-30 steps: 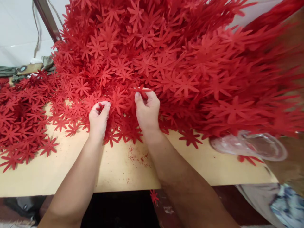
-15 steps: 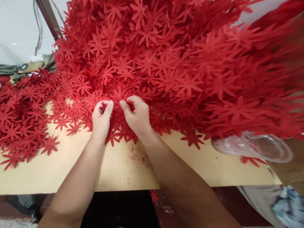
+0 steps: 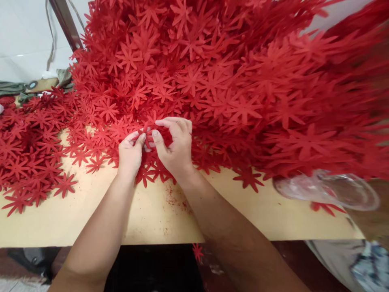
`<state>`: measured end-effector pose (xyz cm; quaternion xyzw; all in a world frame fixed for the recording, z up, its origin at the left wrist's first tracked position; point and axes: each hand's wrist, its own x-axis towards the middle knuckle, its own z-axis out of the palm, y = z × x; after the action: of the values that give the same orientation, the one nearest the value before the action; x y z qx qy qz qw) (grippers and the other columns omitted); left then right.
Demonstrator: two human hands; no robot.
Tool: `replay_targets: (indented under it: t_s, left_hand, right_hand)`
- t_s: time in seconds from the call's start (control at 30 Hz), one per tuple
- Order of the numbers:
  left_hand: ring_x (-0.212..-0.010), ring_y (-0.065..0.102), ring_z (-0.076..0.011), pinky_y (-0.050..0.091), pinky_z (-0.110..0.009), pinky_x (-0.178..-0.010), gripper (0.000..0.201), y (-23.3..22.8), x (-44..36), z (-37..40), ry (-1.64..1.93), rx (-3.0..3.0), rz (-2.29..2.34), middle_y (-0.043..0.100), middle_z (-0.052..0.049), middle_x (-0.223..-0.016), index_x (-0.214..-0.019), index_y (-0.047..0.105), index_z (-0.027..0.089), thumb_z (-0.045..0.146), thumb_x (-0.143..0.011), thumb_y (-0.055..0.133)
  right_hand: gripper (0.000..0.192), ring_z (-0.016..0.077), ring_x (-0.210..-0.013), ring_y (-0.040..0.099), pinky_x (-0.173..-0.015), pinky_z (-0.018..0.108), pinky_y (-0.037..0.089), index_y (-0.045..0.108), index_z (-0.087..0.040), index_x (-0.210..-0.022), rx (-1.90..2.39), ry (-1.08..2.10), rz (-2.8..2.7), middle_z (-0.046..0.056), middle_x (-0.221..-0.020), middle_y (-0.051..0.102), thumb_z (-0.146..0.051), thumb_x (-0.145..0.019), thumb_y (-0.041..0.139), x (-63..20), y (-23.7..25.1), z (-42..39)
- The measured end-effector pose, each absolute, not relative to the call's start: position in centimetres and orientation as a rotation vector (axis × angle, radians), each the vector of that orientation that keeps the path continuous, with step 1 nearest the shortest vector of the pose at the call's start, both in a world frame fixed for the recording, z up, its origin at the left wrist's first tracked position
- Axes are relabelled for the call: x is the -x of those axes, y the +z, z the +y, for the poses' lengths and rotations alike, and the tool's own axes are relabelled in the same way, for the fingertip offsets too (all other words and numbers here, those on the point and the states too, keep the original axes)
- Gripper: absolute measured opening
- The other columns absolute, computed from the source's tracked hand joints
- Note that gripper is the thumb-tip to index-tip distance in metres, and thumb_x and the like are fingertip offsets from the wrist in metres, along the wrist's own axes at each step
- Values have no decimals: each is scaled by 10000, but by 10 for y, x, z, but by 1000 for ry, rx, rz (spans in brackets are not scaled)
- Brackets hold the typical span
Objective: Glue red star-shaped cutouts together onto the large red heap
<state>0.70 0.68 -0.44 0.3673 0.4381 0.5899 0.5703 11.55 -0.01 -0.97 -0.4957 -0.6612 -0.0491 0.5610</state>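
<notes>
In front of me, my left hand point(image 3: 130, 154) pinches a red flower cutout point(image 3: 147, 137) between thumb and fingers, its narrow petals sticking out past the fingertips. My right hand point(image 3: 178, 142) is close on the other side, its thumb and forefinger apart at the edge of that cutout. Whether the right thumb touches a petal, I cannot tell. Behind and below both hands lies a big heap of the same red many-petalled cutouts point(image 3: 191, 81), some of them under my wrists.
A second pile of red cutouts point(image 3: 27, 154) spreads at the left of the pale tabletop point(image 3: 97, 215). A clear plastic piece point(image 3: 331, 190) rests by the right edge. One red flower point(image 3: 197, 252) lies below the table edge. Cloth and a tan object point(image 3: 42, 85) are at the back left.
The right thumb and forefinger have parted from a pinch, and the right hand has come nearer the left. Petals of the cutout now show between the hands.
</notes>
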Motion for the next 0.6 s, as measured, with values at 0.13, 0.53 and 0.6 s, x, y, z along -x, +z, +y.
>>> replay_targets:
  t_s: [0.13, 0.53, 0.6]
  left_hand:
    - [-365, 485, -58, 423, -184, -430, 128, 0, -9, 4, 1340, -854, 1083, 579, 68, -472, -672, 592, 157, 208, -712, 702]
    - [-342, 371, -30, 293, -167, -390, 407, 1, -6, -1, 1252, -1064, 1184, 441, 67, -370, -506, 419, 172, 352, -814, 616]
    - [-382, 412, -36, 326, -169, -430, 395, 0, -6, -1, 1254, -1087, 1159, 485, 54, -414, -535, 437, 170, 390, -812, 613]
  right_hand:
    - [178, 183, -876, 584, -834, 361, 459, 612, -178, -902, 1083, 17, -1532, 71, -879, 671, -333, -860, 534, -114, -11, 2]
    - [265, 146, -681, 608, -694, 334, 520, 575, -214, -936, 963, 840, -1345, 15, -761, 648, -426, -786, 627, -110, -16, 1]
    - [257, 123, -519, 558, -568, 306, 503, 555, -219, -872, 879, 1048, -1256, -32, -597, 582, -447, -781, 632, -110, -13, 1]
